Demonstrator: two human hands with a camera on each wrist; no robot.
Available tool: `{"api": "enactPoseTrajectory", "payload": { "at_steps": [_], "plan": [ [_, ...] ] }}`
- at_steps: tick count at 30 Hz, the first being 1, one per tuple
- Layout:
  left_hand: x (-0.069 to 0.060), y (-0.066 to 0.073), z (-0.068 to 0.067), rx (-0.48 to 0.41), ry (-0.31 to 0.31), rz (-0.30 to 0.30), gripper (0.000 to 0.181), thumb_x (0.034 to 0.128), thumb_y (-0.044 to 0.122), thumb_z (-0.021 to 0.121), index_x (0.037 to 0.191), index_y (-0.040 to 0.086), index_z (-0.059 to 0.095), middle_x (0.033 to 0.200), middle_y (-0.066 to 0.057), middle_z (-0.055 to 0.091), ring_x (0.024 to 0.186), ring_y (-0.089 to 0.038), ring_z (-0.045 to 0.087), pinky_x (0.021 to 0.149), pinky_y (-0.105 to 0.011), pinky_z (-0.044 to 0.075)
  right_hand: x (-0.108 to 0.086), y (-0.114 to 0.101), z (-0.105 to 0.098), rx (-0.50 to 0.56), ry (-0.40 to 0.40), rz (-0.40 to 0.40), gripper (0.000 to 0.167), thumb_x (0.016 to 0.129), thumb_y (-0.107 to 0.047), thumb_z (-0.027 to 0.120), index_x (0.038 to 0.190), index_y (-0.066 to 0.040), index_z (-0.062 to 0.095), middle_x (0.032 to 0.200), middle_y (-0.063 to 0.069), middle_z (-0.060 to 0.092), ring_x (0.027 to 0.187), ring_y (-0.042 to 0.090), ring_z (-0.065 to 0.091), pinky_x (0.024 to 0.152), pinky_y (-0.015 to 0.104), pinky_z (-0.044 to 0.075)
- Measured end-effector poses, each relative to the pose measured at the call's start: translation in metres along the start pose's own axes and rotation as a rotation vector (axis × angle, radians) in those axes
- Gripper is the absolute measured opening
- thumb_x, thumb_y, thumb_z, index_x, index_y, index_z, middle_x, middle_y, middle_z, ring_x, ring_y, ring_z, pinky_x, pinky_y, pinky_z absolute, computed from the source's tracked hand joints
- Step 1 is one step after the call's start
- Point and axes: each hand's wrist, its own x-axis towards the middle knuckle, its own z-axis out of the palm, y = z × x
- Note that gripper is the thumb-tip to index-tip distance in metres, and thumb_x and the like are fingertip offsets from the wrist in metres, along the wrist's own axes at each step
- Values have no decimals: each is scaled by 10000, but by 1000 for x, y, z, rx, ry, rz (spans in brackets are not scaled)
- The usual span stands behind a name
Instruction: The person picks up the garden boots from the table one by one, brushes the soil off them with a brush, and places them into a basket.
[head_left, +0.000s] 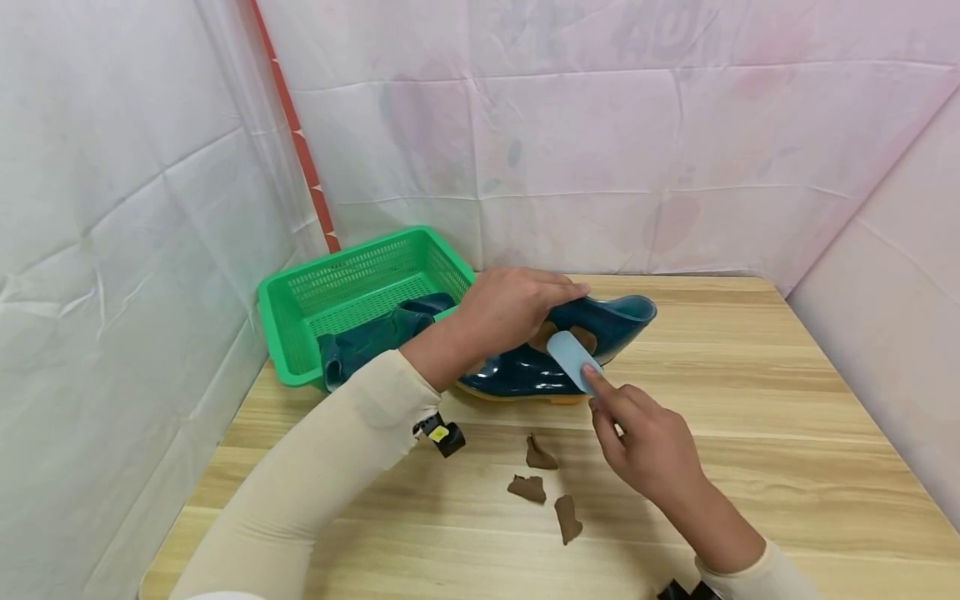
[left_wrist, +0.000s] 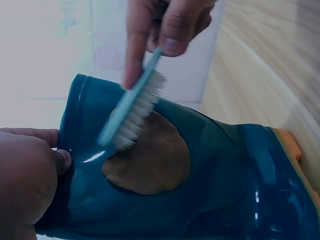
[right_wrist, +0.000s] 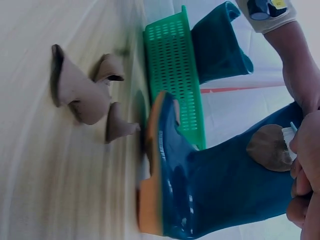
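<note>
The boot (left_wrist: 220, 160) before you looks like smooth rubber or plastic, glossy enough to throw bright highlights, with a duller sole (right_wrist: 151, 205). The patch (left_wrist: 157, 162) on it is matt, like the loose pieces (head_left: 567, 521) on your table (head_left: 750, 433), which shows wood grain under a slight sheen. Your brush (left_wrist: 126, 105) has a smooth, plastic-looking back and rough bristles (left_wrist: 143, 119). The basket (right_wrist: 172, 62) is perforated plastic, your left sleeve (head_left: 300, 475) matt cloth, and the sheets (head_left: 562, 133) around you creased, soft-looking fabric.

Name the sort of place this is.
Probably a makeshift screened-off work booth: creased pale sheets hang behind and beside a wood-grain table, which has a rubber boot and a green basket on it.
</note>
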Motion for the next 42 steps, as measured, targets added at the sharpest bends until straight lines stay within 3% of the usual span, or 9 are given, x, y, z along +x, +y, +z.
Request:
{"api": "enactPoseTrajectory", "payload": {
  "at_steps": [3,6,10,14,24,32,37,40,42],
  "plan": [
    [0,0,0,-3,16,6,402,1017,82,645,1390,229,670,1326,86,676,1134,-98,675,676,-239,555,7,-1,-2,17,64,-27,398,1091,-293,468,1305,-54,703,719,-15,582,532,-20,269,385,159,221],
    [1,0,0,0,26,11,384,1022,106,647,1387,225,673,1325,83,678,1138,-101,673,702,-253,565,15,-1,-2,2,69,-19,397,1089,-283,474,1331,-53,688,729,1,595,527,26,311,385,176,240],
    [0,0,0,0,26,14,395,1001,138,690,1387,224,673,1323,84,679,1140,-105,673,699,-261,567,20,-1,2,-14,-18,23,386,1051,-215,511,1381,-81,659,775,29,633,517,41,353,382,208,283],
    [1,1,1,-9,36,16,388,1018,84,649,1378,226,680,1310,85,686,1134,-102,676,663,-254,558,17,-2,4,-5,-84,49,462,940,-88,615,1401,-94,647,788,30,632,519,22,354,393,208,294],
    [2,2,0,20,0,-10,450,1022,13,568,1395,245,664,1335,93,670,1119,-101,678,670,-260,561,6,-3,1,26,-153,61,523,884,-40,664,1402,-116,651,776,-25,596,516,-44,259,400,175,267],
    [4,2,2,14,5,-3,445,1007,29,623,1399,236,661,1338,91,668,1121,-96,675,683,-252,566,4,-4,-5,42,-182,78,531,866,-24,707,1384,-131,669,765,-58,590,506,-68,248,403,166,270],
    [4,2,3,2,17,0,420,1015,53,631,1392,235,667,1330,89,674,1136,-87,670,719,-246,567,9,-1,-12,56,-124,45,391,996,-168,577,1369,-105,677,794,-43,637,541,-43,303,416,154,275],
    [5,2,3,9,22,9,393,1011,113,668,1386,232,673,1323,88,678,1149,-82,664,793,-249,570,16,2,-14,35,-64,25,415,1059,-273,466,1370,-93,673,794,-1,649,545,-1,332,410,177,280],
    [5,2,3,18,25,13,384,1010,133,676,1381,233,677,1318,90,680,1152,-80,663,815,-251,569,21,3,-14,16,-54,24,415,1053,-258,475,1388,-96,659,792,24,646,547,20,346,410,198,295]
  ]
}}
